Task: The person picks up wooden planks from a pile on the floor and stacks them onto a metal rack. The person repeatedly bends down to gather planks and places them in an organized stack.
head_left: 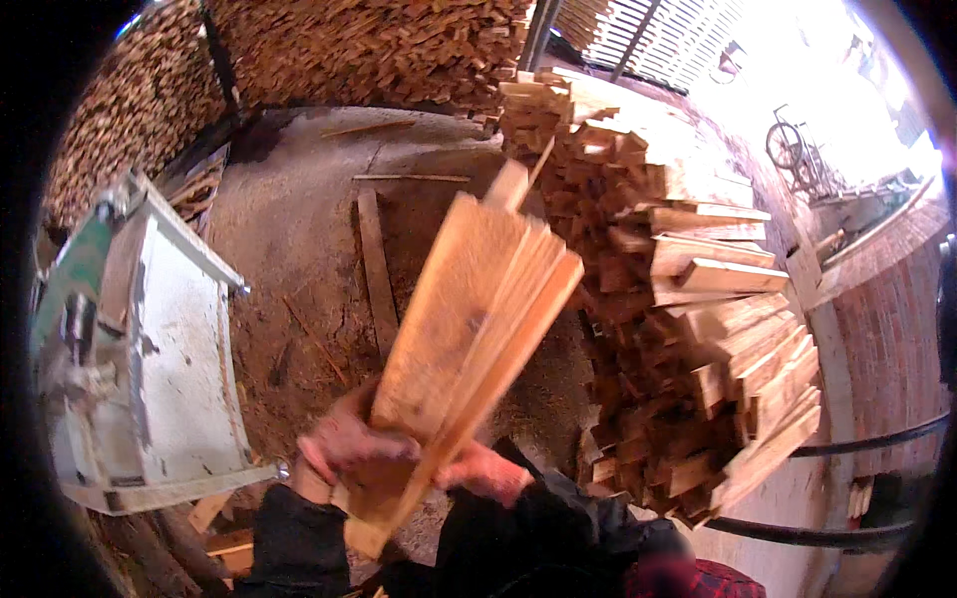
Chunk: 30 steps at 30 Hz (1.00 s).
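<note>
Both of my hands hold a bundle of several wooden boards, tilted up and away to the right in front of me. My left hand is closed on the bundle's left side near its lower end. On the right side, my right hand grips the same boards; some of its fingers are hidden by the wood. The boards lie face to face with uneven ends, and one narrow piece sticks out past the far end.
A long stack of sawn boards stands close on the right. At left is a white and green machine with a flat metal top. A loose plank and thin sticks lie on the dirty floor. Tall wood piles fill the back.
</note>
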Each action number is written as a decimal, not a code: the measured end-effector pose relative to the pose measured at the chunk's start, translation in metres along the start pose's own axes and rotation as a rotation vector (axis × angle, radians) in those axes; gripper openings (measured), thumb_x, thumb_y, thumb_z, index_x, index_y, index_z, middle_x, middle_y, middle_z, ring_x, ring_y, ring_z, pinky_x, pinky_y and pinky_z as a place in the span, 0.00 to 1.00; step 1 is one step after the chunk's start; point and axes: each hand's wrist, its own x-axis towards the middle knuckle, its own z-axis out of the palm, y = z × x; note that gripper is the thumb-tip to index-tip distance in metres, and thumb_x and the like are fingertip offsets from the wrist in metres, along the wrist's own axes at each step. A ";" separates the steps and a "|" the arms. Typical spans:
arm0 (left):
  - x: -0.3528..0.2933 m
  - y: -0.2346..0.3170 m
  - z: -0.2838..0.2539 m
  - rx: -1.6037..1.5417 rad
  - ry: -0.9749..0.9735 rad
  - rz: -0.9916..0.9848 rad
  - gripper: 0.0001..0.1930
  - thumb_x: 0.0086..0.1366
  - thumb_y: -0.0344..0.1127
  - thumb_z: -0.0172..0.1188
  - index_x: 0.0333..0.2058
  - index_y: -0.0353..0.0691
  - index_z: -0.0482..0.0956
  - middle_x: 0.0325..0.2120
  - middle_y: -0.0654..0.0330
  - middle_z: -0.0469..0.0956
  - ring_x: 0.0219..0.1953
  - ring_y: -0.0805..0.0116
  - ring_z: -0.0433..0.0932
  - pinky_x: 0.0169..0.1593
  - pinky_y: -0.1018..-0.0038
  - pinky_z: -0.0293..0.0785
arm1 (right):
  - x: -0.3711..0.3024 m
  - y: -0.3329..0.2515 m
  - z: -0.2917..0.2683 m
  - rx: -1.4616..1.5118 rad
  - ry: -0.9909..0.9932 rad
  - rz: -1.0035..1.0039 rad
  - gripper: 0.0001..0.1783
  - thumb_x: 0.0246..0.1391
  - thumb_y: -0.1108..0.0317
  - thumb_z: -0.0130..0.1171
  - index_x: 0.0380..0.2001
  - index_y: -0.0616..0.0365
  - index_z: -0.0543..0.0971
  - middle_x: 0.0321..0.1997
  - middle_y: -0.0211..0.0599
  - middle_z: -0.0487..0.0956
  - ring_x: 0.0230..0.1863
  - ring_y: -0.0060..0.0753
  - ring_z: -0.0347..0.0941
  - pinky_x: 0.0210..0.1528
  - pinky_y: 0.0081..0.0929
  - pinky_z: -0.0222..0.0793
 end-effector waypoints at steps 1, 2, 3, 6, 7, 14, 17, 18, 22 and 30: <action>0.003 0.021 0.020 -0.049 -0.091 -0.020 0.47 0.40 0.37 0.78 0.60 0.34 0.66 0.52 0.56 0.75 0.54 0.61 0.73 0.60 0.67 0.67 | -0.031 -0.006 0.005 0.063 0.104 -0.024 0.44 0.45 0.68 0.68 0.66 0.61 0.60 0.64 0.37 0.69 0.66 0.34 0.62 0.68 0.34 0.55; 0.005 0.043 0.039 -0.082 -0.158 -0.052 0.46 0.41 0.37 0.78 0.60 0.34 0.66 0.53 0.55 0.75 0.54 0.61 0.73 0.60 0.67 0.67 | -0.056 -0.023 0.018 0.090 0.146 -0.035 0.45 0.45 0.69 0.68 0.66 0.60 0.59 0.65 0.37 0.68 0.66 0.35 0.61 0.69 0.35 0.54; 0.007 0.059 0.053 -0.120 -0.173 -0.071 0.46 0.41 0.37 0.77 0.60 0.33 0.66 0.53 0.55 0.74 0.54 0.61 0.73 0.60 0.67 0.66 | -0.076 -0.042 0.033 0.128 0.187 -0.052 0.46 0.45 0.69 0.69 0.67 0.60 0.58 0.65 0.38 0.68 0.67 0.35 0.60 0.69 0.35 0.52; 0.007 0.093 0.066 -0.140 -0.217 -0.221 0.49 0.39 0.38 0.75 0.61 0.32 0.64 0.55 0.55 0.73 0.56 0.60 0.71 0.60 0.68 0.65 | -0.113 -0.098 0.056 0.166 0.232 0.130 0.45 0.45 0.70 0.70 0.66 0.61 0.60 0.65 0.40 0.68 0.66 0.35 0.62 0.68 0.35 0.55; 0.011 0.113 0.073 -0.186 -0.286 -0.263 0.49 0.38 0.39 0.75 0.62 0.32 0.63 0.54 0.55 0.73 0.56 0.60 0.71 0.60 0.68 0.65 | -0.126 -0.112 0.060 0.225 0.270 0.076 0.44 0.45 0.70 0.70 0.65 0.61 0.61 0.64 0.38 0.69 0.65 0.34 0.63 0.66 0.34 0.59; 0.072 0.220 0.093 -0.148 -0.484 -0.279 0.50 0.38 0.40 0.71 0.62 0.32 0.61 0.54 0.53 0.73 0.55 0.59 0.72 0.60 0.67 0.66 | -0.149 -0.209 0.067 0.198 0.400 -0.196 0.39 0.43 0.70 0.72 0.60 0.61 0.68 0.56 0.36 0.76 0.57 0.32 0.71 0.59 0.30 0.67; 0.105 0.272 0.107 -0.141 -0.567 -0.243 0.51 0.38 0.40 0.71 0.63 0.32 0.60 0.54 0.53 0.73 0.56 0.60 0.71 0.61 0.67 0.64 | -0.143 -0.236 0.053 0.154 0.438 -0.212 0.39 0.43 0.69 0.72 0.59 0.61 0.69 0.53 0.36 0.78 0.53 0.32 0.73 0.55 0.30 0.69; 0.118 0.286 0.112 -0.129 -0.605 -0.212 0.51 0.38 0.39 0.71 0.63 0.32 0.60 0.55 0.54 0.73 0.56 0.60 0.71 0.62 0.67 0.64 | -0.145 -0.250 0.053 0.148 0.479 -0.244 0.39 0.43 0.70 0.72 0.59 0.62 0.68 0.53 0.36 0.78 0.52 0.32 0.73 0.55 0.30 0.69; 0.188 0.339 0.138 -0.055 -0.775 -0.160 0.47 0.43 0.37 0.72 0.63 0.35 0.62 0.56 0.56 0.72 0.58 0.64 0.69 0.63 0.68 0.62 | -0.149 -0.313 0.039 0.196 0.615 -0.370 0.39 0.44 0.68 0.70 0.61 0.62 0.67 0.54 0.36 0.77 0.52 0.34 0.73 0.55 0.31 0.68; 0.352 0.365 0.275 -0.570 -1.433 0.072 0.21 0.60 0.43 0.64 0.48 0.37 0.81 0.41 0.60 0.80 0.41 0.73 0.78 0.48 0.71 0.76 | -0.227 -0.354 -0.052 0.377 1.152 -0.613 0.09 0.55 0.70 0.56 0.40 0.57 0.72 0.35 0.34 0.73 0.41 0.32 0.71 0.38 0.31 0.75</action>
